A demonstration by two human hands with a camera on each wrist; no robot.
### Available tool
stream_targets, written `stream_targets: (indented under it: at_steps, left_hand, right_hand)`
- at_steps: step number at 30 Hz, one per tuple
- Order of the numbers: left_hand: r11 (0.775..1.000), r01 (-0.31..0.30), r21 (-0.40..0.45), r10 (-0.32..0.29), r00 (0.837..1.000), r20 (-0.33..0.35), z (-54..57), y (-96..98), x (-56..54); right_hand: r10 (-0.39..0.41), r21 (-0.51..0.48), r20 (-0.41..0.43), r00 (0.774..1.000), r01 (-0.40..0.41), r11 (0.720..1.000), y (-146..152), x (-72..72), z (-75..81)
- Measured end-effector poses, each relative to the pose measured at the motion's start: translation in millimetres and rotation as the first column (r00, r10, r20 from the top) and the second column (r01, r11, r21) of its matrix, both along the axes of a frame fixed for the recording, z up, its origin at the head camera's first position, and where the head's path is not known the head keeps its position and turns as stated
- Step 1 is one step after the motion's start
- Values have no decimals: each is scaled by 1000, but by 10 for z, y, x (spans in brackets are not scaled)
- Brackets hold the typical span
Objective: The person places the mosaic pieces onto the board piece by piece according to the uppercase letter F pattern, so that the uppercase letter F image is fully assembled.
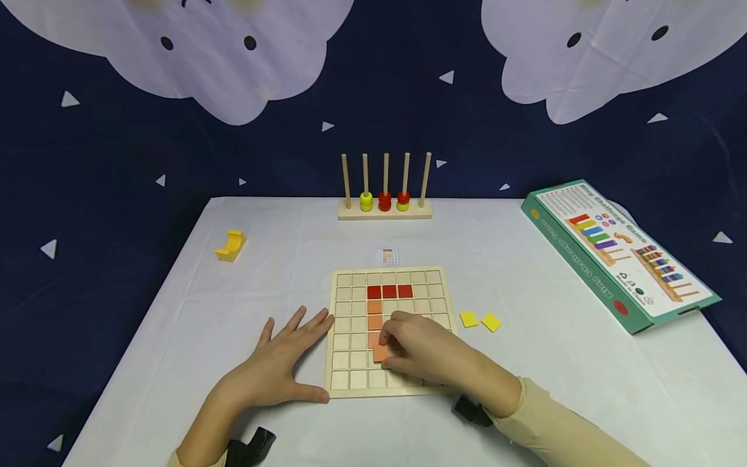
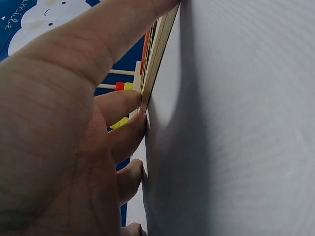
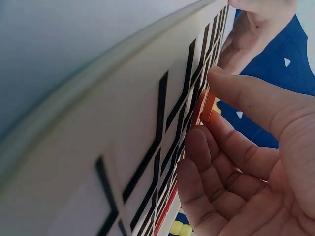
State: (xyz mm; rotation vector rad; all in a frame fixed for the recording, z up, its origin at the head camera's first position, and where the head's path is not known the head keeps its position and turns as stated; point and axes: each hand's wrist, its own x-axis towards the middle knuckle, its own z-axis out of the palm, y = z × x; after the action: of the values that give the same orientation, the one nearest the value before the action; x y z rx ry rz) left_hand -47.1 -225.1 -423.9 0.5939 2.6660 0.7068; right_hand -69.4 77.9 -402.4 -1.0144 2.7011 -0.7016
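Observation:
A wooden grid board (image 1: 357, 393) lies flat on the table. Three red square tiles (image 1: 389, 292) form a row near its far side, and a column of orange square tiles (image 1: 375, 322) runs toward me from the leftmost red one. Between thumb and fingertips my right hand (image 1: 423, 347) pinches another orange tile (image 1: 380, 353), tilted slightly at the near end of that column. My left hand (image 1: 274, 366) lies spread on the table, thumb and fingertips at the board's left edge (image 2: 160, 54). Two yellow tiles (image 1: 469, 319) lie just right of the board.
Beyond the board sits a small printed pattern card (image 1: 388, 256). Farther back stands a wooden peg rack (image 1: 385, 213) with red and yellow rings. A yellow curved block (image 1: 231, 246) is at the back left, and a green game box (image 1: 618, 259) at the right.

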Motion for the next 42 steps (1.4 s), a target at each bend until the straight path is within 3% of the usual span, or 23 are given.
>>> stream_targets:
  at_steps: [24,42]
  left_hand:
    - [1000,9,-7,-9,1000,-18,-11,-10,1]
    - [1000,5,-4,-5,1000,-24,-11,-4,10]
  right_hand:
    - [36,11,-50,998,-35,999,-70,1,-28]
    - [38,2,-28,999,-38,999,-79,2,-33]
